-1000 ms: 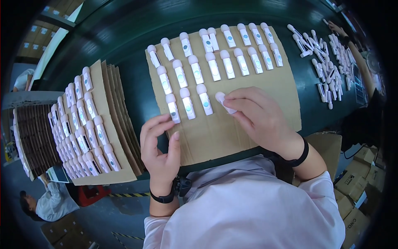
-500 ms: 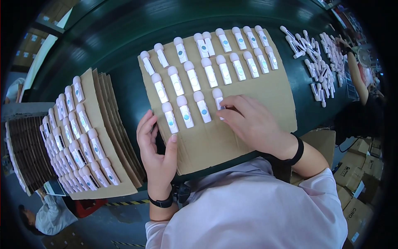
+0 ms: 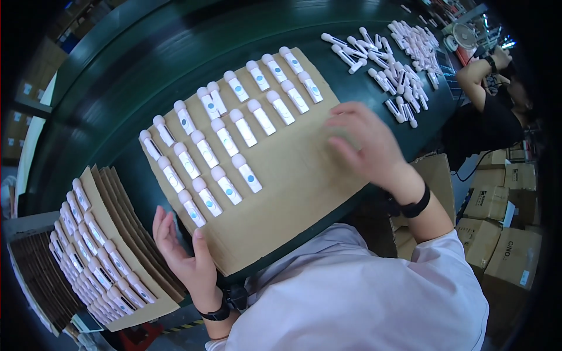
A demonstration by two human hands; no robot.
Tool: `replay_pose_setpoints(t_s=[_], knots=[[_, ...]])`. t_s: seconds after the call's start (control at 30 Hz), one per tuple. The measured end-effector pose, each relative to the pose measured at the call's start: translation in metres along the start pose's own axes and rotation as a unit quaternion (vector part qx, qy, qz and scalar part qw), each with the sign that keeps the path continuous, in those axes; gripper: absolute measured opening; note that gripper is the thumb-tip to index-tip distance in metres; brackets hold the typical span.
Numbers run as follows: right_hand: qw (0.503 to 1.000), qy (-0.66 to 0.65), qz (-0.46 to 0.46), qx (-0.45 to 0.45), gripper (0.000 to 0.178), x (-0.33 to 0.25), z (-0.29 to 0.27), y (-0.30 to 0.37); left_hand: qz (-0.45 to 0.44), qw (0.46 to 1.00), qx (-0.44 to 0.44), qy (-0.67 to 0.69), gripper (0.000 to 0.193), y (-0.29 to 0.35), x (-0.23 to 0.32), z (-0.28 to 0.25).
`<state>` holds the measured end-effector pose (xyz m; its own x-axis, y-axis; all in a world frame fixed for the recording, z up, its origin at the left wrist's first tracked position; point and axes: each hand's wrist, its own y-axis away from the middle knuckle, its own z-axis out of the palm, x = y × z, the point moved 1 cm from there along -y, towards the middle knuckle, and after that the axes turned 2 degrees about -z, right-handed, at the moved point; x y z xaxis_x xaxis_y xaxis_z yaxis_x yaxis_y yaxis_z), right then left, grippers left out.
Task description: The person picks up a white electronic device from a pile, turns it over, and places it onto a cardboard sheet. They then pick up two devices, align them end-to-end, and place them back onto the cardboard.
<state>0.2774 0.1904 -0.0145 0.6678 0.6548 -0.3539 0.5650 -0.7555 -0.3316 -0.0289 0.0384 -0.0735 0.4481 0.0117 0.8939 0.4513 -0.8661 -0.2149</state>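
Note:
A brown cardboard sheet [image 3: 281, 225] lies on the dark green table, with rows of small white wand-shaped devices [image 3: 246, 173] on it. Each has a rounded pale pink head, and most show a round blue or white patch. The third row is shorter than the two behind it. My left hand [image 3: 186, 257] rests by the sheet's near left edge, fingers spread and holding nothing. Over the right part of the sheet is my right hand [image 3: 372, 146], slightly blurred, thumb and fingers apart with nothing visible between them.
A loose pile of the same devices [image 3: 410, 88] lies at the far right. On the left, more stand in rows on stacked cardboard [image 3: 152, 286]. Cardboard boxes [image 3: 509, 257] are at the right, and a co-worker's arm [image 3: 477, 76] reaches in beyond the pile.
My right hand has let go of the last device in the third row and moved right. The view has swung right, so the sheet appears farther left.

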Motion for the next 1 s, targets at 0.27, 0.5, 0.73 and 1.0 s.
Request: replay_pose_setpoints(t_s=[0.27, 0.5, 0.73, 1.0], knots=[[0.964, 0.153, 0.208, 0.059, 0.023, 0.131, -0.038, 0.053, 0.06, 0.995, 0.07, -0.027, 0.037, 0.003, 0.007, 0.0], [0.941, 0.12, 0.318, -0.003, 0.022, 0.124, -0.029, 0.045, 0.11, 0.99, 0.068, -0.048, 0.03, 0.009, 0.033, -0.003], [0.889, -0.436, 0.131, -0.055, 0.022, -0.015, -0.023, 0.03, 0.176, 0.984, -0.022, -0.015, 0.031, 0.017, 0.084, 0.007], [0.799, -0.583, 0.052, -0.136, 0.031, -0.079, -0.004, 0.038, 0.181, 0.962, -0.195, 0.061, 0.028, 0.02, 0.106, 0.027]])
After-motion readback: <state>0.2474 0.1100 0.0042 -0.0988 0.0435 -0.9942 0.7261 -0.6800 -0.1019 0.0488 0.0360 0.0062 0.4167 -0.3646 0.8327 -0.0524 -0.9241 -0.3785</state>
